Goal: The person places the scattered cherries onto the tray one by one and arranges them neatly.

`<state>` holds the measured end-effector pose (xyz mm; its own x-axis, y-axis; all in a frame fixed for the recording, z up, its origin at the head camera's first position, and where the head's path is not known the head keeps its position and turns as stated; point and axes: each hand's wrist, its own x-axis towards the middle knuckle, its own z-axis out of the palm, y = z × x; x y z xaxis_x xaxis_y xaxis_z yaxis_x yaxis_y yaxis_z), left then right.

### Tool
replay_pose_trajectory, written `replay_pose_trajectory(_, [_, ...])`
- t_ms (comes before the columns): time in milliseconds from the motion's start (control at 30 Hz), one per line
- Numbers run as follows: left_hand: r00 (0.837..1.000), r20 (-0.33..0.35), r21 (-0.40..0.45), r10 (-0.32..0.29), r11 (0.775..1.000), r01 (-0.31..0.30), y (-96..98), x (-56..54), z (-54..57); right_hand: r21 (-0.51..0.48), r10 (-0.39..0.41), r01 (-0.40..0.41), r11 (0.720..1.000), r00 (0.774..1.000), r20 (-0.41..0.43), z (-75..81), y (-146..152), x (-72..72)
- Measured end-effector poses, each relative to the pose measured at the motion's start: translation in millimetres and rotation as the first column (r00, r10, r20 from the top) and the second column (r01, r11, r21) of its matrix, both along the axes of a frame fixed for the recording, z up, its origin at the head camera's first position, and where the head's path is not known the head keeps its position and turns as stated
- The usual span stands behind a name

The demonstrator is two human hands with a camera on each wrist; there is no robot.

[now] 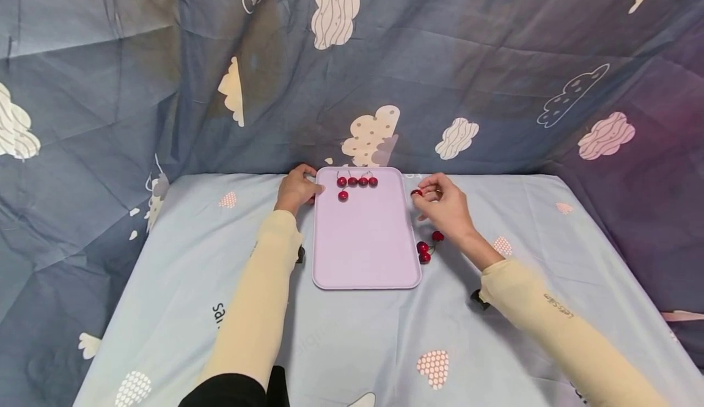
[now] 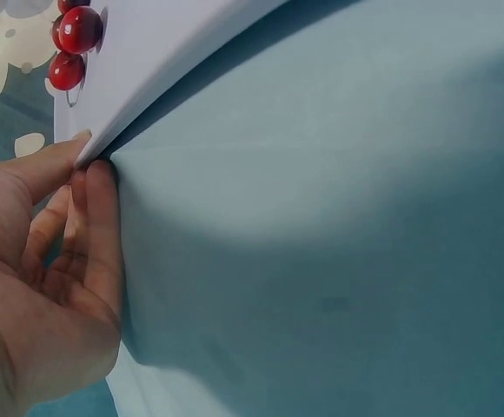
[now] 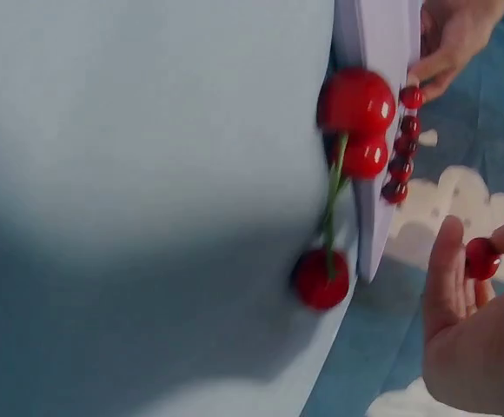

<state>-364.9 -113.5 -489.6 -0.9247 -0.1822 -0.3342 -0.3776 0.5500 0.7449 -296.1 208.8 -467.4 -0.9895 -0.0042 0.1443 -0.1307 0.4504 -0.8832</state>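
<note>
Closest to the head camera, a black sleeve [image 1: 228, 390], with a cream sleeve [image 1: 255, 309] running forward out of it to the left hand [image 1: 297, 189]. There, a pinch on the far left of the lilac tray [image 1: 365, 242] — thumb over the rim, fingers below. Opposite, narrowly held between thumb and fingertips of the right hand [image 1: 447, 206], a single red cherry [image 1: 416, 193]: just off the right long edge, near the far end. Hard to judge from these angles how high above the cloth [image 1: 352, 340]. Leftward from those fingers, across the rim and roughly in line, the lone cherry [image 1: 343, 196], just on the near side of the row of four cherries [image 1: 353, 182]. Row set crosswise — tray lengthwise, pointing away from the body. Beside the right edge, closer in, three more cherries [image 1: 422, 247], stems meeting.
</note>
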Motion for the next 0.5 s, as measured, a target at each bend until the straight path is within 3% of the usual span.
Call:
replay_pose_trajectory(200, [1.0,-0.001,-0.005,0.006,1.0,-0.006,1.5,-1.7,-1.1,0.103,0.101,-0.09,0.991,0.989,-0.105,-2.9,-33.2,-9.5])
replay_pose_trajectory(367, [1.0,-0.003,-0.004,0.012,1.0,-0.012,0.6,-2.4,-2.7,0.126,0.191,-0.179,0.976,0.977,-0.091,-4.1,-61.0,-24.5])
replay_pose_trajectory(500, [1.0,-0.007,0.001,0.015,1.0,-0.015,0.6,-2.1,-2.3,0.167,0.285,-0.27,0.948,0.956,-0.073,-9.5,-76.3,-37.8])
